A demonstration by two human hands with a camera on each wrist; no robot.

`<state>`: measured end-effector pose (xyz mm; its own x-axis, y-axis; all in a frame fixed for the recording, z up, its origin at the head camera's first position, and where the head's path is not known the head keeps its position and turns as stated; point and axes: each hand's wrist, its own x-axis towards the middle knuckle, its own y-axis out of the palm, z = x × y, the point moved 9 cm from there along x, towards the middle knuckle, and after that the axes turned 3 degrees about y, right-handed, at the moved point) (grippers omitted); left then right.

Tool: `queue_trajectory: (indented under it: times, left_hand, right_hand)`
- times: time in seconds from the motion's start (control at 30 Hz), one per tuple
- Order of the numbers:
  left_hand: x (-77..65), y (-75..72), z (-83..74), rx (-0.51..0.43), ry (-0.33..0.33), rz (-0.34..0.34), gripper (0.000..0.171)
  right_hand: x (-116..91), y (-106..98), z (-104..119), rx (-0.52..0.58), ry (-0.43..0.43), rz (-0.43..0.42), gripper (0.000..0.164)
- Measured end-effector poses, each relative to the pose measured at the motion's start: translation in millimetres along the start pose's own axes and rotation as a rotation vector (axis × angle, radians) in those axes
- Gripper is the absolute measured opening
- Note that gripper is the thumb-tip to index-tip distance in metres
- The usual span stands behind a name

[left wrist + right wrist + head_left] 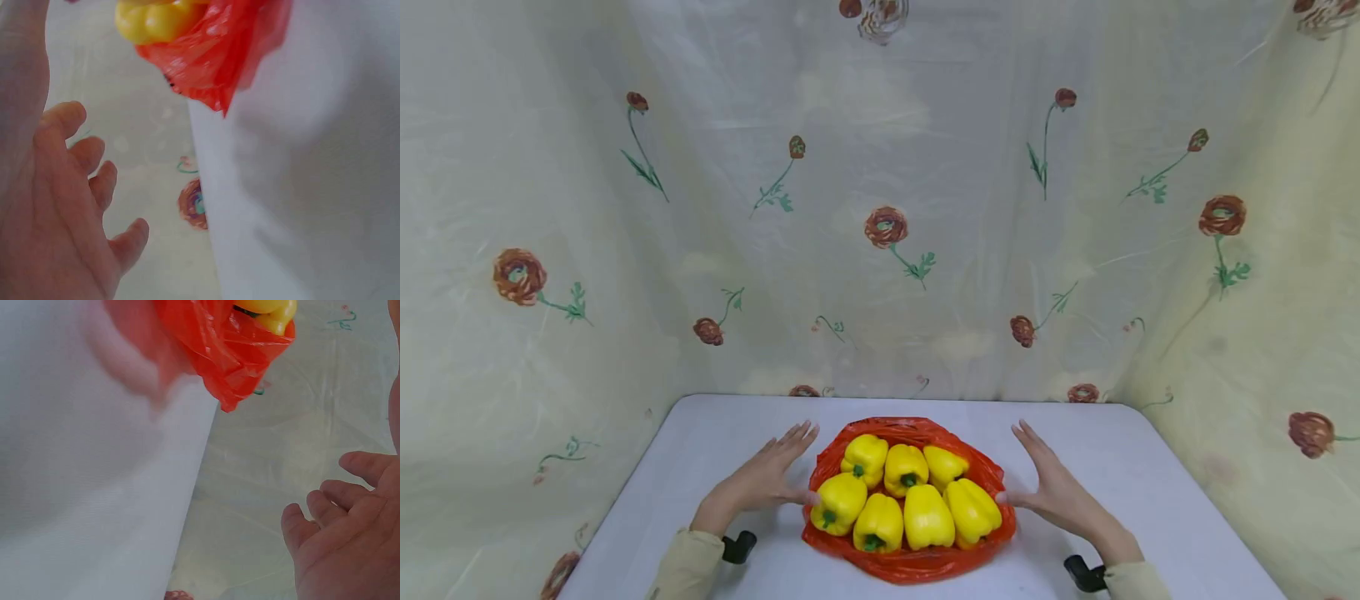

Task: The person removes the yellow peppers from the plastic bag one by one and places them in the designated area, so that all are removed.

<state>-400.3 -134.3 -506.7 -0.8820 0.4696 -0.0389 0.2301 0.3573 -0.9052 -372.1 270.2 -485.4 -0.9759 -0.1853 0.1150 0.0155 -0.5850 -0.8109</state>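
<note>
Red plastic bag (910,573), one, open-mouthed: it is lying at the middle of the desk (718,435), between the two hands, its crumpled rim running all round the contents. Yellow peppers (928,518), seven showing: they are resting inside the bag, three in a far row and four in a near row. Step in hand, as judged: the hands are apparently framing the bag at its two sides. Good handling would be taking up rim on both sides alike, bringing in plenty of plastic rather than a thin edge, and keeping the pull level; the film is looking light and the peppers are sitting loose and smooth, so a lopsided tug could be sending one over the rim. Left hand (763,477): it is slanting in beside the bag, its thumb (801,495) pointing towards the nearest pepper; fingers (130,245) are standing apart from the thumb, gripping nothing. Right hand (1060,490): it is mirroring that pose opposite, thumb (1018,500) at the rim, fingers (299,529) extending and clasping nothing. Contact between either thumb and the bag: cannot be told. Sleeves (687,565), pale: they are covering both forearms.
</note>
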Motion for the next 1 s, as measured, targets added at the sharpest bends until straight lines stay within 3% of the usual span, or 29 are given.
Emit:
queue_trajectory:
  times: [0.17, 0.47, 1.0]
  left_hand:
    - [1.4, 13.8, -4.2, -0.031, 0.050, 0.048, 0.116]
    - [4.7, 34.1, -8.3, -0.083, 0.074, 0.095, 0.120]
    - [4.2, 48.4, -12.5, -0.110, 0.059, 0.145, 0.123]
  right_hand:
    - [-7, 6, -4, 0.026, 0.016, 0.016, 0.111]
    - [-11, 11, -7, 0.054, 0.049, 0.026, 0.110]
    - [-16, 29, 0, 0.234, 0.083, 0.117, 0.100]
